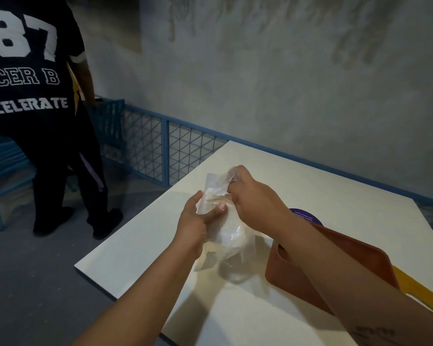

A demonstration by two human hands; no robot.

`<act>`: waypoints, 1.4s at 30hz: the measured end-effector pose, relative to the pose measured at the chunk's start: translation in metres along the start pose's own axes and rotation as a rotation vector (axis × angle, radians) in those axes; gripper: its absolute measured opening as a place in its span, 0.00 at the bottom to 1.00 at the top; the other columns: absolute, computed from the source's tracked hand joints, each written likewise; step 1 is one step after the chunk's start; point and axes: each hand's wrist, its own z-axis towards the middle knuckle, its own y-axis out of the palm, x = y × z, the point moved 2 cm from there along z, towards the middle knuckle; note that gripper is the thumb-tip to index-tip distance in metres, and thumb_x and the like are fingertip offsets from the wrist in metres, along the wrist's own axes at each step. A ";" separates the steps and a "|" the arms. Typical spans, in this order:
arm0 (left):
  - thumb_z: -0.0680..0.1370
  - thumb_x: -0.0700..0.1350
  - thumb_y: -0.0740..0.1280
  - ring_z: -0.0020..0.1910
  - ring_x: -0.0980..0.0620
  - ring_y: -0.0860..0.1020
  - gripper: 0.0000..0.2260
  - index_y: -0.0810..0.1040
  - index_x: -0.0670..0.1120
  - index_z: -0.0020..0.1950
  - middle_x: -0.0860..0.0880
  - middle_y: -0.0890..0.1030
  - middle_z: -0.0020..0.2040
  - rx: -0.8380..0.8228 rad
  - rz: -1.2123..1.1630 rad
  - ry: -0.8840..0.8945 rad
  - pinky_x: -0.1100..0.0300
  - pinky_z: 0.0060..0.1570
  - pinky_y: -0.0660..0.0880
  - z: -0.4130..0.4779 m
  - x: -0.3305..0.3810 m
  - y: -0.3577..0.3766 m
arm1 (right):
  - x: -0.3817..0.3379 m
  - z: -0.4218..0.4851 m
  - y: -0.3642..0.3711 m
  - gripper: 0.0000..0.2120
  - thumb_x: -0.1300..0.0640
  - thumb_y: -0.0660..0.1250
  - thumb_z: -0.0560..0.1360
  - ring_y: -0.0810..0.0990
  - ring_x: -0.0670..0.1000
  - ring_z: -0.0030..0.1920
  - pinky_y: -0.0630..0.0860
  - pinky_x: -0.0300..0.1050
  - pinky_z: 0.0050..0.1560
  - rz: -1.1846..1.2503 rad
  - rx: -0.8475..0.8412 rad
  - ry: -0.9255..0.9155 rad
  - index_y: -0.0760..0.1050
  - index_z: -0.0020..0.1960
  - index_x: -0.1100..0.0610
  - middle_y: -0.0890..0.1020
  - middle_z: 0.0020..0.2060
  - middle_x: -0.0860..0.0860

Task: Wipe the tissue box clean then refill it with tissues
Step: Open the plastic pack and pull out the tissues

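A clear plastic bag of white tissues (226, 233) is held upright above the white table (140, 248). My left hand (198, 221) grips the bag's left side, thumb across its front. My right hand (248, 193) pinches the bag's open top, fingers curled into the plastic. The brown tissue box (298, 278) lies on the table to the right, partly hidden behind my right forearm; its opening faces the bag.
A purple round sticker (308, 216) sits on the table behind my right wrist. A yellow object (420, 290) pokes out at the right edge. A person in dark clothes (35, 101) stands at the left by a blue mesh fence (175, 151) and blue chair (5, 161).
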 end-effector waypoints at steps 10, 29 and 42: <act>0.60 0.42 0.80 0.57 0.44 0.79 0.39 0.69 0.52 0.69 0.45 0.77 0.63 -0.103 -0.013 -0.079 0.53 0.45 0.79 0.008 -0.017 -0.008 | 0.005 0.000 0.000 0.13 0.55 0.58 0.80 0.78 0.52 0.46 0.77 0.44 0.50 0.048 -0.090 -0.099 0.77 0.58 0.57 0.67 0.66 0.49; 0.76 0.48 0.66 0.45 0.57 0.74 0.13 0.72 0.55 0.60 0.55 0.77 0.50 0.078 0.078 -0.026 0.52 0.54 0.76 0.010 -0.006 -0.005 | 0.007 0.017 0.001 0.13 0.53 0.58 0.80 0.76 0.50 0.48 0.72 0.39 0.47 0.108 -0.056 -0.068 0.77 0.58 0.58 0.74 0.60 0.51; 0.64 0.41 0.78 0.53 0.53 0.77 0.33 0.69 0.55 0.65 0.54 0.78 0.54 0.006 0.183 0.095 0.51 0.51 0.78 0.011 -0.017 0.001 | -0.005 0.010 0.006 0.13 0.61 0.58 0.78 0.78 0.57 0.45 0.74 0.46 0.40 -0.043 0.023 -0.101 0.69 0.62 0.59 0.70 0.63 0.55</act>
